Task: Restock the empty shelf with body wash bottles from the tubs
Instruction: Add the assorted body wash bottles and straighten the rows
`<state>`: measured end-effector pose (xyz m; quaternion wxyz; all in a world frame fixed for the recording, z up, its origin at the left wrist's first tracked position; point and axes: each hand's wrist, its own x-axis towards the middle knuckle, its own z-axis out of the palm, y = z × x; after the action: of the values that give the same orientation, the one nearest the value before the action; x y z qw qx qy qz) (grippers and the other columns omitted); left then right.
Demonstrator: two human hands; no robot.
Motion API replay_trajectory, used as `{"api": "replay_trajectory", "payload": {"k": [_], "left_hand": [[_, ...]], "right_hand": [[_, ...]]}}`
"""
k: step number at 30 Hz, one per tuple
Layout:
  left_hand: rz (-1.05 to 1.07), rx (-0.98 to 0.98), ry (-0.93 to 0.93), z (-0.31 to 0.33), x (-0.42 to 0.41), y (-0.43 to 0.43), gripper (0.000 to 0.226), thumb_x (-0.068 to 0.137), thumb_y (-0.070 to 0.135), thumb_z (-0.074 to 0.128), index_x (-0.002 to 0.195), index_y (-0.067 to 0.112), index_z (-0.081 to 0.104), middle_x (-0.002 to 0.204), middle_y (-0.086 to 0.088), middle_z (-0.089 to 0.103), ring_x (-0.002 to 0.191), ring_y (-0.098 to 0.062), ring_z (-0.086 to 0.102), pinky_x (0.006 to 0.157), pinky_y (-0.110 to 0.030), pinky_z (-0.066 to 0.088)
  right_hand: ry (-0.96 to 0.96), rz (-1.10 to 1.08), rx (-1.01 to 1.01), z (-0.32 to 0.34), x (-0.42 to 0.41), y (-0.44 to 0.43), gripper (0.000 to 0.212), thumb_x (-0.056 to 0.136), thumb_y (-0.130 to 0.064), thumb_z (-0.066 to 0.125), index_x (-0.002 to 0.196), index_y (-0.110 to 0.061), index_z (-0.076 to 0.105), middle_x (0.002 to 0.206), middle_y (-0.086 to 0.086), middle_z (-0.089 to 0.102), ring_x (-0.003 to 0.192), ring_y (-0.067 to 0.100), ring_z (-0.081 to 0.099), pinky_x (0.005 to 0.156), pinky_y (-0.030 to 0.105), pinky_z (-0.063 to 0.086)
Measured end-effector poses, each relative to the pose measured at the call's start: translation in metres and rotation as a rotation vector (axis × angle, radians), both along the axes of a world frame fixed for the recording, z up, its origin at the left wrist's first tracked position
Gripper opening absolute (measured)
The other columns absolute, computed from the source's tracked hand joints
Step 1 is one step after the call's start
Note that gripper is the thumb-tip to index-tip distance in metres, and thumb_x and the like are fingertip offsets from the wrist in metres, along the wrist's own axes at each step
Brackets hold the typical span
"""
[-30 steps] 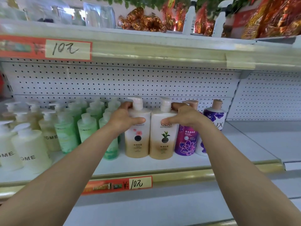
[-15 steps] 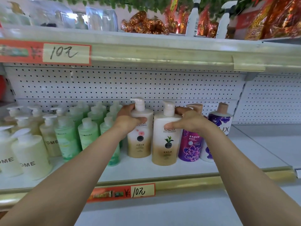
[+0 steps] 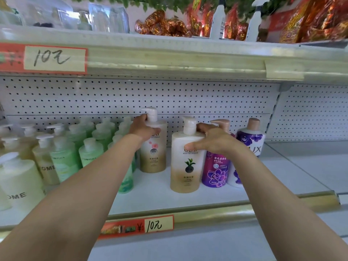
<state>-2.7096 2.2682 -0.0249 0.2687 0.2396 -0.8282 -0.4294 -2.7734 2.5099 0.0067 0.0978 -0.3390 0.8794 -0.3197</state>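
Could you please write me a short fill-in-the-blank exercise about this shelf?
The left hand grips a beige bottle whose flower picture is ____.
The right hand grips the leaf bottle, which stands ____ the front than the other.
Just right of it stands a flowered bottle coloured ____.
The price tag reads ____ yuan.
Missing words: pink; nearer; purple; 10.

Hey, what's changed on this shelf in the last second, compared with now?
The left hand has pushed the pink-flower bottle back toward the pegboard, so it now stands farther back than the leaf-label bottle instead of level with it. Nothing was let go: the right hand still grips the leaf-label bottle, which stayed beside the purple bottle. The green bottles did not move.
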Motion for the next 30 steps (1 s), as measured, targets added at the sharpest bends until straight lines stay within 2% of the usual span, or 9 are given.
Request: {"api": "replay_trajectory", "payload": {"k": [3, 6, 13, 18, 20, 22, 24, 26, 30], "left_hand": [[-0.004, 0.015, -0.019, 0.001, -0.002, -0.002, 0.063, 0.077, 0.021, 0.081, 0.132, 0.012, 0.051, 0.125, -0.007, 0.060, 0.109, -0.026, 0.058, 0.091, -0.037, 0.049], [-0.028, 0.072, 0.020, 0.004, 0.000, 0.001, 0.056, 0.076, 0.027, 0.082, 0.122, 0.013, 0.055, 0.115, -0.004, 0.061, 0.104, -0.023, 0.058, 0.087, -0.033, 0.047], [-0.020, 0.122, 0.080, 0.003, 0.001, 0.005, 0.047, 0.082, 0.024, 0.077, 0.123, 0.011, 0.057, 0.118, -0.007, 0.062, 0.105, -0.024, 0.059, 0.084, -0.032, 0.044], [-0.035, 0.123, 0.059, 0.006, 0.006, 0.007, 0.048, 0.084, 0.022, 0.075, 0.126, 0.010, 0.055, 0.118, -0.006, 0.060, 0.105, -0.022, 0.057, 0.084, -0.030, 0.042], [-0.019, 0.114, 0.027, 0.009, 0.008, 0.010, 0.050, 0.083, 0.024, 0.076, 0.126, 0.009, 0.055, 0.119, -0.007, 0.061, 0.105, -0.023, 0.058, 0.083, -0.030, 0.042], [0.011, 0.089, -0.021, 0.015, 0.011, 0.013, 0.063, 0.075, 0.034, 0.080, 0.125, 0.006, 0.056, 0.122, -0.010, 0.061, 0.112, -0.026, 0.059, 0.085, -0.032, 0.047], [0.044, 0.024, -0.098, 0.023, 0.015, 0.015, 0.081, 0.071, 0.044, 0.081, 0.132, 0.002, 0.050, 0.131, -0.012, 0.055, 0.123, -0.030, 0.053, 0.095, -0.035, 0.048], [0.069, -0.023, -0.141, 0.032, 0.023, 0.017, 0.080, 0.079, 0.041, 0.078, 0.138, 0.001, 0.044, 0.138, -0.012, 0.051, 0.127, -0.029, 0.049, 0.097, -0.034, 0.043], [0.144, -0.185, -0.061, 0.037, 0.056, 0.003, 0.072, 0.082, 0.040, 0.075, 0.142, 0.014, 0.044, 0.146, -0.005, 0.047, 0.133, -0.025, 0.045, 0.106, -0.032, 0.038]], "right_hand": [[-0.005, -0.001, -0.010, -0.003, -0.002, 0.000, 0.089, 0.068, -0.050, 0.086, 0.144, -0.028, 0.046, 0.133, -0.008, 0.058, 0.118, 0.017, 0.056, 0.103, 0.037, 0.046], [0.002, 0.004, -0.016, -0.003, -0.001, 0.001, 0.082, 0.069, -0.048, 0.085, 0.140, -0.029, 0.049, 0.128, -0.008, 0.060, 0.114, 0.016, 0.058, 0.098, 0.034, 0.047], [-0.002, 0.013, -0.038, -0.006, -0.002, 0.001, 0.078, 0.068, -0.047, 0.086, 0.136, -0.029, 0.052, 0.124, -0.007, 0.063, 0.112, 0.017, 0.060, 0.100, 0.037, 0.049], [-0.022, 0.025, -0.062, -0.008, -0.004, 0.001, 0.077, 0.070, -0.043, 0.087, 0.136, -0.027, 0.053, 0.122, -0.007, 0.063, 0.110, 0.015, 0.060, 0.097, 0.032, 0.048], [-0.027, 0.027, -0.068, -0.010, -0.005, 0.001, 0.077, 0.068, -0.044, 0.088, 0.135, -0.027, 0.053, 0.121, -0.007, 0.064, 0.109, 0.015, 0.061, 0.099, 0.034, 0.049], [-0.033, 0.022, -0.073, -0.010, -0.005, 0.001, 0.077, 0.068, -0.043, 0.088, 0.135, -0.027, 0.054, 0.120, -0.008, 0.064, 0.109, 0.014, 0.061, 0.100, 0.035, 0.049], [-0.041, 0.025, -0.084, -0.011, -0.005, 0.001, 0.076, 0.068, -0.042, 0.088, 0.134, -0.027, 0.055, 0.119, -0.009, 0.065, 0.108, 0.014, 0.062, 0.099, 0.035, 0.050], [-0.053, 0.024, -0.092, -0.010, -0.003, 0.001, 0.073, 0.069, -0.041, 0.088, 0.133, -0.027, 0.056, 0.118, -0.009, 0.066, 0.107, 0.013, 0.062, 0.095, 0.031, 0.050], [-0.116, 0.043, -0.128, -0.006, -0.001, -0.001, 0.071, 0.070, -0.029, 0.089, 0.133, -0.021, 0.057, 0.120, -0.005, 0.066, 0.107, 0.013, 0.063, 0.084, 0.023, 0.047]]}}
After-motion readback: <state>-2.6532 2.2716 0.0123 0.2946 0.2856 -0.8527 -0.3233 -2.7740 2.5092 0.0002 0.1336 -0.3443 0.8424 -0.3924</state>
